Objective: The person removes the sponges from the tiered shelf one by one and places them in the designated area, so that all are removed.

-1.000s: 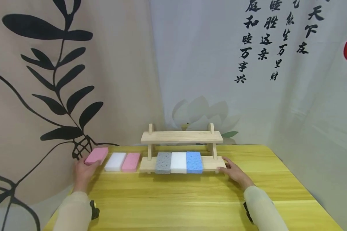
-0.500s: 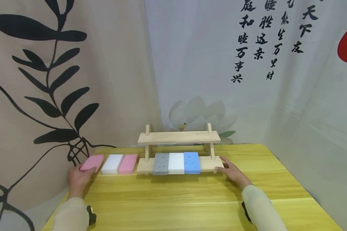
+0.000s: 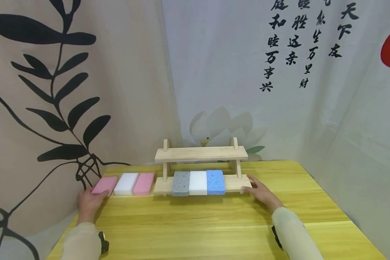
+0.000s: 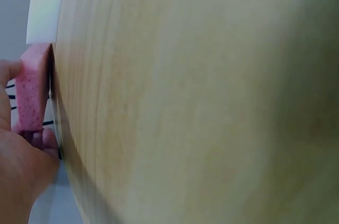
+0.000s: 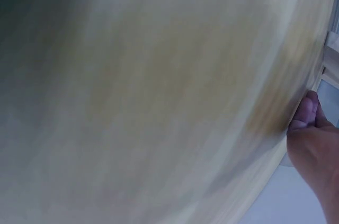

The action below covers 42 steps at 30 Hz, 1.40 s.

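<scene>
My left hand (image 3: 89,204) holds a pink sponge (image 3: 104,185) at the left end of a row on the table. In the left wrist view that pink sponge (image 4: 33,89) is tilted, thumb and fingers at opposite ends, one end right at a white sponge (image 4: 45,7). A second pink sponge (image 3: 144,183) lies to the right of the white one. My right hand (image 3: 262,195) grips the right end of the lower board of a two-tier wooden rack (image 3: 201,154), thumb at the front corner. On that board sit a grey sponge (image 3: 180,183), a white sponge (image 3: 198,183) and a blue sponge (image 3: 216,182), side by side.
The upper board of the rack bears nothing. Behind the wooden table (image 3: 182,227) hangs a printed cloth (image 3: 143,90) with leaves and writing. The left hand is by the table's left edge.
My left hand has lowered the pink sponge from above the table to beside the white one. The right hand stays at the rack's end; the head view has shifted slightly.
</scene>
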Motion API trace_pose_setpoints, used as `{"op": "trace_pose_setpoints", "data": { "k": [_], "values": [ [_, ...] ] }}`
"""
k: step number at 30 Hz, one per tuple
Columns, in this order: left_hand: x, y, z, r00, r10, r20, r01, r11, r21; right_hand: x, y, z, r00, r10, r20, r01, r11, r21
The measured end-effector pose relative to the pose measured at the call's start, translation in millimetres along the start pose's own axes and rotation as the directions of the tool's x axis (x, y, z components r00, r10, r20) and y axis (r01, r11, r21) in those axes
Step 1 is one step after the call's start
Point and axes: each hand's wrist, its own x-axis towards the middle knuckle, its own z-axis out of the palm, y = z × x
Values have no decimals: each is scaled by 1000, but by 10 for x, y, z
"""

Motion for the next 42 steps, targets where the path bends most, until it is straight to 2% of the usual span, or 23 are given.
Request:
{"op": "trace_pose_setpoints", "data": {
  "k": [5,11,15,24,31,33,37,42],
  "values": [
    [-19,-9,4,1000,9,13,-10,1000,12,-2,-5,-11,1000,6,0,-6,1000,10],
    [-21,15,5,1000,-24,-1,24,999,-32,0,-23,-23,1000,5,4,-5,1000,10],
    [-3,82,2,999,-12,-31,10,999,-43,15,-11,-33,1000,5,9,-5,1000,10],
    [-33,263,-40,999,38,-37,-39,998,-43,9,-3,-38,1000,-1,16,1,1000,1],
    [-33,381,-37,999,33,-34,-36,997,-67,3,-4,-18,1000,-7,19,6,999,41],
    [-41,441,-26,999,44,-24,-46,995,-87,-2,-4,-18,1000,-6,15,6,999,31],
    [-84,561,13,992,121,-25,-123,986,-110,-7,-3,-16,1000,-3,11,3,1000,29],
    [-170,705,124,982,189,-16,-189,973,-132,0,8,-10,1000,0,13,0,999,34]
  ]
}}
